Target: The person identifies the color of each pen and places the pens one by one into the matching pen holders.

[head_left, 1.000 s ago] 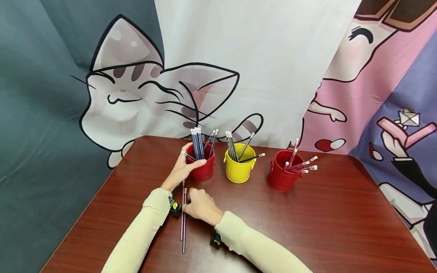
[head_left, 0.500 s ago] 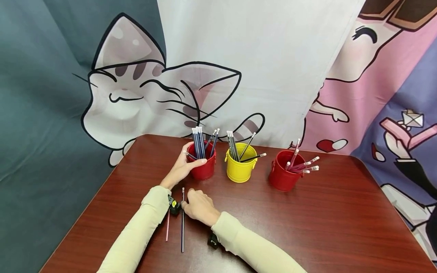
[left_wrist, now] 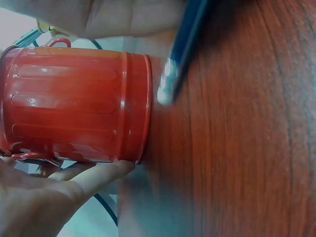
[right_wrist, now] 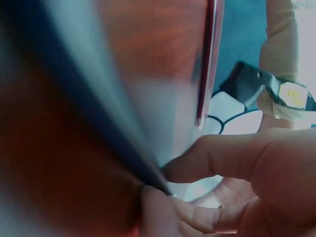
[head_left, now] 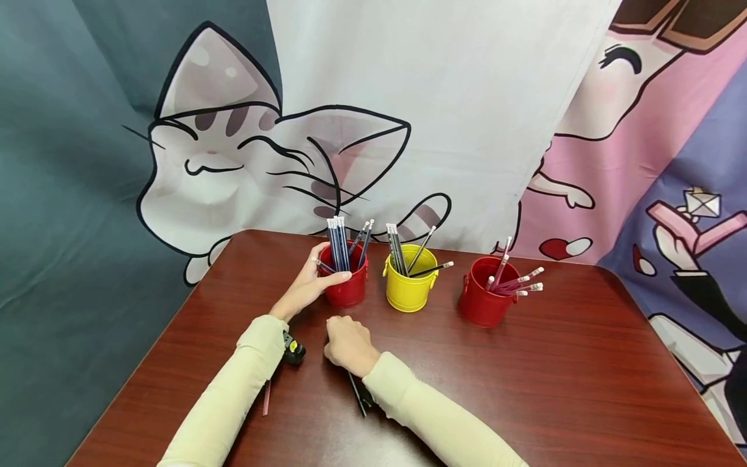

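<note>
My left hand (head_left: 306, 285) grips the left red bucket (head_left: 347, 295), thumb across the near side and fingers round the far left. Dark blue pencils (head_left: 338, 243) with white eraser ends stand in this bucket. My right hand (head_left: 350, 344) pinches a dark blue pencil (right_wrist: 94, 108) between thumb and fingers, in front of the bucket. The held pencil's lower end slants toward me below the hand. Its eraser end (left_wrist: 168, 86) shows close to the bucket's base in the left wrist view. A pink pencil (head_left: 266, 399) lies on the table, partly hidden by my left forearm.
To the right stands a yellow bucket (head_left: 408, 295) with several dark pencils leaning in it. Farther right, a second red bucket (head_left: 483, 308) holds several pink pencils, some jutting out rightward. A printed cloth (head_left: 455, 117) hangs behind the brown table (head_left: 554, 383).
The dark pencil has left its place beside the pink one and tilted, moving right with my right hand. The pink pencil has shifted left, under my left forearm. My left hand keeps its grip.
</note>
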A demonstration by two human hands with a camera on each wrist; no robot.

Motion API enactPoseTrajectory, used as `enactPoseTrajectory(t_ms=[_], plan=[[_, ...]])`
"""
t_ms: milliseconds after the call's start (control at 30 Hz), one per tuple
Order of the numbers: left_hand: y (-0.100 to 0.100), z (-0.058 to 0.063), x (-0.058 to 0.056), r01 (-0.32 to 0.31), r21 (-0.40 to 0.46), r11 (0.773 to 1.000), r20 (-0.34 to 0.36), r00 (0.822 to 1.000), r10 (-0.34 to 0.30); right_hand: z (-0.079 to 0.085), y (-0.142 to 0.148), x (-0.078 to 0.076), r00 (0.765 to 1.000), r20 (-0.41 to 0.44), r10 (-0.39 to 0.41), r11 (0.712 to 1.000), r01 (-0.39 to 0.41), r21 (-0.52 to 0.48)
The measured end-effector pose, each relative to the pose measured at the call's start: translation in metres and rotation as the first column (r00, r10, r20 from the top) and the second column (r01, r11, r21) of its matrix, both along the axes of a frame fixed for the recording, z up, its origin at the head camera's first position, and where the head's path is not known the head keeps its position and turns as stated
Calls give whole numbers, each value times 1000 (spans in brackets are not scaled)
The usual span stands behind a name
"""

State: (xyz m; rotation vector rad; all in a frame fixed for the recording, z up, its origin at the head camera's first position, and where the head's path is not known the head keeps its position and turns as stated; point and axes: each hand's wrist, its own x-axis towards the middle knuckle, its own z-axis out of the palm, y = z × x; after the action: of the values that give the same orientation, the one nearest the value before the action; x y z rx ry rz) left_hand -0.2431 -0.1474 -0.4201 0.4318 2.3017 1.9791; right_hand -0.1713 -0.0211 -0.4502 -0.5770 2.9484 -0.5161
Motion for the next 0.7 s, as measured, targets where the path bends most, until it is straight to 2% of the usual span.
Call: enactPoseTrajectory(t_ms=[200, 367, 433, 500, 667, 700], plan=[[-1, 0, 1, 1, 12, 1000, -4, 1000, -1, 3, 10, -4, 999, 30, 10, 998, -8, -63], [-1, -2, 1, 19, 42, 999, -5, 1000, -19, 12, 19, -8, 990, 126, -67, 986, 85, -144], [-1, -2, 1, 24, 53, 998, -3, 1000, -24, 18, 24, -9, 984, 151, -90, 972, 120, -201], [-3, -9, -4, 23, 59, 998, -6, 1000, -22, 24, 30, -9, 986, 140, -89, 954, 125, -271], [-4, -28, -16, 6, 82, 997, -27, 1000, -4, 38, 45, -4, 998, 32, -57, 895, 65, -442], [-3, -28, -16, 4, 91, 996, -29, 1000, -1, 41, 48, -4, 998, 12, -60, 879, 58, -473]])
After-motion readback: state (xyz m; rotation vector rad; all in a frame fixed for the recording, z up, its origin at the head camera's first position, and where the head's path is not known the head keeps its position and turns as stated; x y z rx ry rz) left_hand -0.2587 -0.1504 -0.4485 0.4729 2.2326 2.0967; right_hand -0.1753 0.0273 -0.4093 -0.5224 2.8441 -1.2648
